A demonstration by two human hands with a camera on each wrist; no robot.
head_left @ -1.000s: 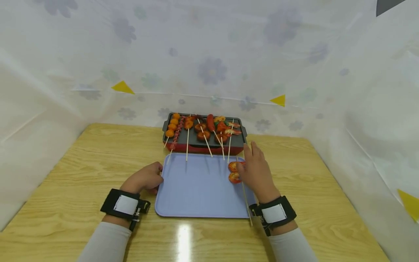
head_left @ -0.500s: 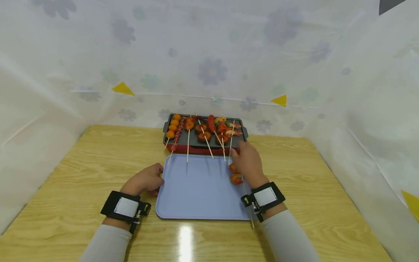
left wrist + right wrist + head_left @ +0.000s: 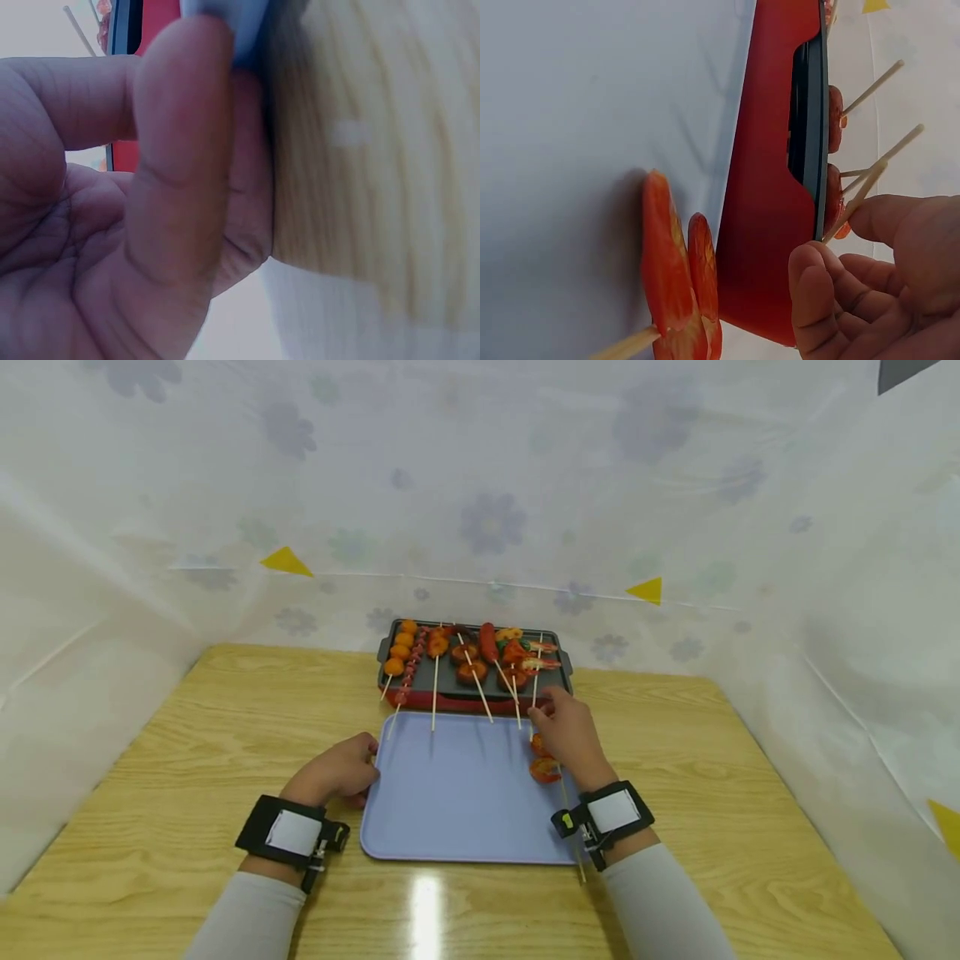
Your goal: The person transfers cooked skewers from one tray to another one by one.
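My left hand pinches the left rim of a pale blue tray; in the left wrist view a fingertip presses on the tray edge. A shrimp skewer lies at the right end of a red and black tabletop grill. Its stick sticks out over the tray's far edge, and my right hand pinches it. In the right wrist view the stick sits between thumb and finger. Under that hand, a skewer of red-orange slices lies on the tray, partly hidden.
Other skewers fill the grill: orange balls, small red meat pieces, mushroom caps and a sausage. Several sticks overhang the tray's far side. A flowered plastic sheet encloses the wooden table.
From over the sliced skewer, fingers spread, my right hand has moved left and taken hold of the shrimp skewer's stick. The left hand stays on the tray rim.
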